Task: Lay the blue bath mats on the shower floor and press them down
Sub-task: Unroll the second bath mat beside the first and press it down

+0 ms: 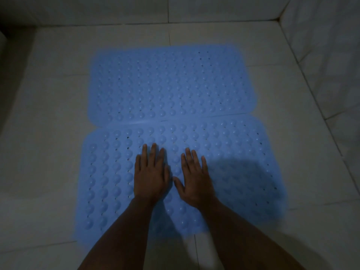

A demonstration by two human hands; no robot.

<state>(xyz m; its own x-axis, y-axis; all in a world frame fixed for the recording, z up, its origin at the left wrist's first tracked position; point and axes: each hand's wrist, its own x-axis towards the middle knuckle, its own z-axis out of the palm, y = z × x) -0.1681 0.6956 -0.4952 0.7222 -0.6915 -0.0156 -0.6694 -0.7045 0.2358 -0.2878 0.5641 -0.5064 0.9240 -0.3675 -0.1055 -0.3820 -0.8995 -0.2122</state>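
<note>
Left hand [151,175] and right hand [195,179] side by side, palms flat, fingers straight and slightly spread, pressing the near blue bath mat [109,172], far blue bath mat [171,84] adjoining, white tiled shower floor [48,104]

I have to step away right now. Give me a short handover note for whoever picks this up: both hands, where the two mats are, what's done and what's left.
Left hand: flat, fingers straight, pressing on the near mat, about mid-width.
Right hand: flat beside it, fingers spread, pressing on the same mat.
Far mat: laid flat on the tiled shower floor, its near edge meeting the near mat's far edge.
Done: both mats are laid side by side.
Left: press along the near mat's left and right ends. Whether the far mat has been pressed cannot be told, so go over it too.
</note>
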